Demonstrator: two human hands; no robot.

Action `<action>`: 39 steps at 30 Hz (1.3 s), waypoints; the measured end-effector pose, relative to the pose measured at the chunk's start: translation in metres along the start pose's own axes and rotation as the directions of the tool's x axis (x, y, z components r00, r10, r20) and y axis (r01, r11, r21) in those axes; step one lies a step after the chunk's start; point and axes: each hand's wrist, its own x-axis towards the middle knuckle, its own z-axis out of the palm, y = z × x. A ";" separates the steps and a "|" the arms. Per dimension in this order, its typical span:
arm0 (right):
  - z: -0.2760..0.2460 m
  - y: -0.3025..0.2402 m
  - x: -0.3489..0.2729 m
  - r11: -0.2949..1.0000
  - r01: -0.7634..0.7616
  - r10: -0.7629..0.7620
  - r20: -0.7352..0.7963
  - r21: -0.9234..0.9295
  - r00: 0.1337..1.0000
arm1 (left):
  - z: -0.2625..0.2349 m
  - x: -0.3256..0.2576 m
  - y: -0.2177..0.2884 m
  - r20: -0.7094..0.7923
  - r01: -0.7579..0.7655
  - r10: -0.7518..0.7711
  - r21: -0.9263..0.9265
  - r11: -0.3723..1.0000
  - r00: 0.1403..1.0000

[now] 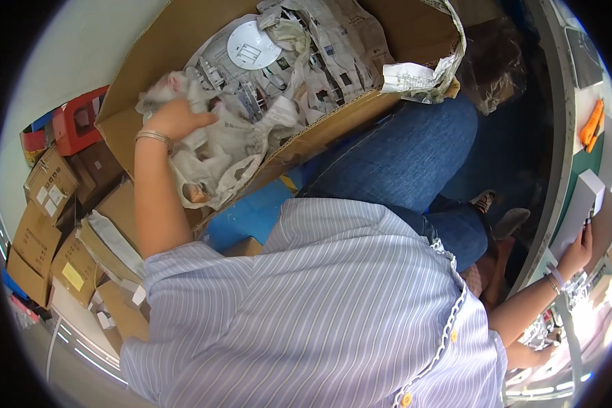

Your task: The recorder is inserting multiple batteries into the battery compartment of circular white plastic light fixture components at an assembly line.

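My left hand (177, 121), with bangles at the wrist, reaches into a large open cardboard box (357, 112). It touches crumpled translucent plastic bags (228, 146); the thumb is stretched out and the other fingertips are hidden among the plastic. Printed newspaper (350, 41) lines the box, and a round white disc (253, 45) with a small printed mark rests on it. Away to the right, my right hand (578, 248) is over the workbench with its fingers closed. They pinch something small that I cannot make out, against a white carton (581, 204).
Several brown cartons (37, 234) and a red bin (78, 122) stand at the left. A blue surface (248, 214) lies under the box. An orange-handled tool (591, 126) is on the bench. Another person's hand (540, 355) is by shiny parts at lower right.
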 end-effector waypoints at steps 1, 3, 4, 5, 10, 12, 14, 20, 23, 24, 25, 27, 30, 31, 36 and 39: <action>0.000 -0.001 0.001 1.000 0.001 -0.001 0.003 -0.014 1.000 | 0.000 0.003 0.011 -0.070 -0.196 0.189 -0.115 0.974 0.979; -0.001 -0.002 0.000 1.000 0.002 -0.002 -0.003 -0.028 1.000 | -0.003 -0.005 0.073 -0.303 -0.504 0.408 -0.402 0.765 0.861; 0.002 -0.003 0.001 1.000 0.002 -0.002 0.005 -0.019 1.000 | 0.008 0.035 0.080 -0.497 -0.485 0.277 -0.356 0.799 0.822; 0.003 -0.004 0.000 1.000 0.010 -0.010 0.006 -0.010 1.000 | 0.004 0.057 0.113 -0.468 -0.577 0.351 -0.537 0.616 0.811; -0.002 -0.008 -0.001 0.998 0.049 -0.049 0.007 -0.039 0.999 | -0.014 0.097 0.283 -0.926 -0.957 0.240 -0.277 0.090 0.291; 0.001 0.000 0.001 0.998 0.057 -0.057 0.003 -0.015 0.998 | -0.013 0.086 0.310 -0.933 -0.941 0.124 -0.331 0.065 0.337; 0.000 0.004 0.003 0.998 0.050 -0.050 0.002 -0.024 0.999 | -0.004 0.091 0.292 -0.862 -0.885 0.207 -0.460 0.067 0.464; 0.001 0.002 0.002 1.000 0.005 -0.005 -0.004 -0.007 1.000 | 0.042 0.146 0.181 -0.487 -0.714 0.523 -0.462 0.525 0.700; -0.004 -0.002 0.000 0.999 0.006 -0.006 -0.004 -0.040 1.000 | 0.039 0.105 0.100 -0.930 -0.646 -0.144 -0.341 0.683 0.338; 0.000 -0.003 0.001 0.999 0.025 -0.025 0.009 -0.025 1.000 | 0.050 0.124 0.045 -0.975 -0.255 -0.156 -0.192 0.948 0.156; 0.000 0.001 0.001 0.999 0.018 -0.017 0.007 -0.031 1.000 | 0.059 0.123 0.024 -0.929 -0.108 -0.280 -0.313 0.944 0.243; -0.001 0.009 0.004 0.999 0.034 -0.034 0.004 -0.034 0.999 | 0.086 0.127 -0.006 -0.879 0.171 -0.273 -0.222 0.960 0.390; -0.001 0.004 0.004 0.999 0.024 -0.024 0.009 -0.042 1.000 | 0.097 0.115 -0.046 -0.644 -0.038 -0.179 -0.307 0.951 0.744; 0.000 0.006 0.004 0.999 0.018 -0.018 0.010 -0.044 1.000 | 0.090 0.108 -0.051 -0.644 -0.039 -0.173 -0.302 0.953 0.745; 0.002 0.025 0.011 0.997 0.077 -0.077 -0.013 -0.027 0.997 | 0.060 0.081 -0.057 -0.007 -0.090 0.116 -0.676 0.732 0.993; 0.003 0.020 0.008 0.997 0.064 -0.065 -0.021 -0.042 0.998 | 0.053 0.070 -0.019 0.040 -0.193 0.253 -0.538 0.820 0.967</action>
